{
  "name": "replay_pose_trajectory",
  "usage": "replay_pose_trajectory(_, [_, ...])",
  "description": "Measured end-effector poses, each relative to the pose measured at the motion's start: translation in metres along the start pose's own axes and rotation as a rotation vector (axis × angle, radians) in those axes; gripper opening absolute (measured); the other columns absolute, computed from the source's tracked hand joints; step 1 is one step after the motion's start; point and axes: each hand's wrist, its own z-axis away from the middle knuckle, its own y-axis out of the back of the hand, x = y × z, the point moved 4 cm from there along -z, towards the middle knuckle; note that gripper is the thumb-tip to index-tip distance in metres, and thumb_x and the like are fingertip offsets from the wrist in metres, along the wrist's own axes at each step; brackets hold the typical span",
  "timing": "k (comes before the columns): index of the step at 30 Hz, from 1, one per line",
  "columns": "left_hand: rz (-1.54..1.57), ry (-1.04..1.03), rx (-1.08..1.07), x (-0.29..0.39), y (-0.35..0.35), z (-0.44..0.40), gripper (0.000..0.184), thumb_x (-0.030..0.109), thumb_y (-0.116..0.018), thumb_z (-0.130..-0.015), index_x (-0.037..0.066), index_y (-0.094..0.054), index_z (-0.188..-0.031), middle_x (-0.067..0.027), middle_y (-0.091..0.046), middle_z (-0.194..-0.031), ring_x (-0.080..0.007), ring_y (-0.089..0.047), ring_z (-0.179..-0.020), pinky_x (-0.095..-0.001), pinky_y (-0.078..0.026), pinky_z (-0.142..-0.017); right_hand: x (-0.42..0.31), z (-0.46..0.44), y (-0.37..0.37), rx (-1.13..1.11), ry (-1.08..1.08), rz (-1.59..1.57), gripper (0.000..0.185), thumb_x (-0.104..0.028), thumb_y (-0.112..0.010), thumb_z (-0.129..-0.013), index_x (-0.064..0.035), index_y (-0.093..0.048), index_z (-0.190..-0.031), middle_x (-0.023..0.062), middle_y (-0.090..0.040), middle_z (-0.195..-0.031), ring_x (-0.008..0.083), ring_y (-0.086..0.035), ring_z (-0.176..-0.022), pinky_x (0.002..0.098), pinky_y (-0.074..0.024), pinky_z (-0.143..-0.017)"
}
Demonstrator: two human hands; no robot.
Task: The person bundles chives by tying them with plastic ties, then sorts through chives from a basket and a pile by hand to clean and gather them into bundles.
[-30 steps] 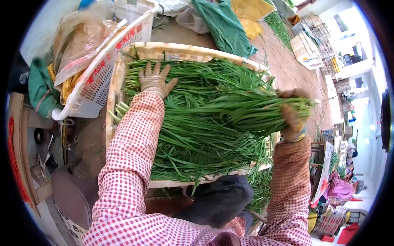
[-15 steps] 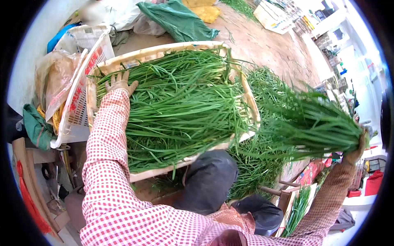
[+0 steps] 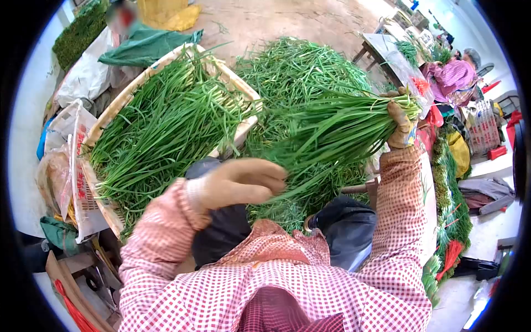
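Observation:
My right hand [image 3: 399, 119], in a tan glove, is wrapped round the pale stem ends of a bunch of garlic chives [image 3: 343, 124]. The long green leaves fan out to the left, blurred at their tips. My left hand [image 3: 240, 182], also gloved, hovers over my knee beside the leaf tips. Its fingers curve with the thumb apart, and nothing shows in it. To the left, more chives [image 3: 166, 116] fill a pale crate [image 3: 243, 133], lying lengthwise in layers.
A loose heap of green leaves [image 3: 304, 72] covers the floor ahead. White perforated baskets [image 3: 83, 171] stand at the left. Bundled greens [image 3: 456, 205] lie at the right, near red ties [image 3: 452, 257]. A person [image 3: 451, 80] in a pink top sits by a table [image 3: 381, 50].
The view has swung right. My left hand has left the chives in the crate and come across toward the bunch. My right hand still grips the bunch, now held more in front of me.

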Motion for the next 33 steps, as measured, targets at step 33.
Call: replay_pose_trajectory(33, [1.057, -0.357, 0.01, -0.042, -0.003, -0.123, 0.059, 0.046, -0.056, -0.085, 0.005, -0.049, -0.127, -0.0142, -0.062, -0.103, -0.0236, -0.064, -0.092, -0.0362, -0.055, -0.079, -0.015, 0.091, -0.016, -0.264, -0.36, 0.197, 0.064, -0.042, -0.056, -0.089, -0.0023, -0.038, -0.135, 0.0184, -0.049, -0.125, 0.0311, -0.049, -0.114, 0.0456, -0.0417, -0.095])
